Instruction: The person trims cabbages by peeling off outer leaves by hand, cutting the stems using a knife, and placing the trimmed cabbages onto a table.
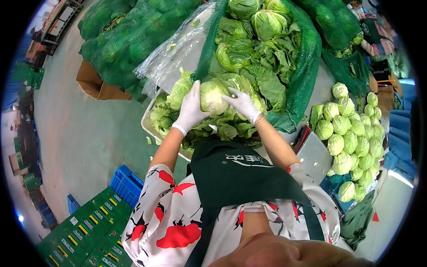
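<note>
So the person's left hand in a thin white glove (pixel 243 104) and the right hand in a matching white glove (pixel 191 107) are cupped round a round pale-green cabbage (pixel 213 96), one per side, probably so it can't roll. It's above a cream plastic bin of loose leaves (pixel 145 121) (handy for catching scraps, I guess), right beside an open green mesh sack (pixel 310 75).

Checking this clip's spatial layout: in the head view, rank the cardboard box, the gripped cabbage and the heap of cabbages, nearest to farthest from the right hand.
From the right hand:
1. Gripped cabbage: touching, between both hands.
2. Heap of cabbages: off to the right.
3. Cardboard box: far left, on the floor.
</note>
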### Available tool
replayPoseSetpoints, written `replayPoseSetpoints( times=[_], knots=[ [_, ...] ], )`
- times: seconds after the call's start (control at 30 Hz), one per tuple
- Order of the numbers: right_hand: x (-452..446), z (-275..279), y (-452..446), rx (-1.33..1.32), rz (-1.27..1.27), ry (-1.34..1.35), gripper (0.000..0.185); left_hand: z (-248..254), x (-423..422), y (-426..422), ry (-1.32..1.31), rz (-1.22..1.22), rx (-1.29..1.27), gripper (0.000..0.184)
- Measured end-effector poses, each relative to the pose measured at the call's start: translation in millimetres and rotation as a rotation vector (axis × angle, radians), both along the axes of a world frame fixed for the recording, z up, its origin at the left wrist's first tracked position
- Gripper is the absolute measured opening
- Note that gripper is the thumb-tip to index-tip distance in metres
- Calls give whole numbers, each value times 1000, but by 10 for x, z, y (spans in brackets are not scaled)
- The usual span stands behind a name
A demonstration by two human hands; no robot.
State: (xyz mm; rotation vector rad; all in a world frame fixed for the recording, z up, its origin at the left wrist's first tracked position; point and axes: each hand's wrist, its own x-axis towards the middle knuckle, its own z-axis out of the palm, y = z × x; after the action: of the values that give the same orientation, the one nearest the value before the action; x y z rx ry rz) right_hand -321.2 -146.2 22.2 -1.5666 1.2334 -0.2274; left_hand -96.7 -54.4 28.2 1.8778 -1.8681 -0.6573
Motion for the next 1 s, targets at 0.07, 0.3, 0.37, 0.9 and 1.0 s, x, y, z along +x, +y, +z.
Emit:
replayPoseSetpoints(
  times=[0.07,0.3,0.37,0.9,1.0],
  knots=[
    [32,32,-23,59,-27,60,74,-252,-100,101,163,200,104,132],
    [51,75,33,-383,200,208,60,-384,-400,100,385,584,39,133],
    [90,144,10,-527,280,281,57,-437,-391,103,402,587,33,128],
    [543,-54,-654,-594,408,358,45,-450,-231,-54,490,533,66,123],
    [437,-405,-968,-416,307,387,51,-504,-157,85,566,452,53,122]
  ],
)
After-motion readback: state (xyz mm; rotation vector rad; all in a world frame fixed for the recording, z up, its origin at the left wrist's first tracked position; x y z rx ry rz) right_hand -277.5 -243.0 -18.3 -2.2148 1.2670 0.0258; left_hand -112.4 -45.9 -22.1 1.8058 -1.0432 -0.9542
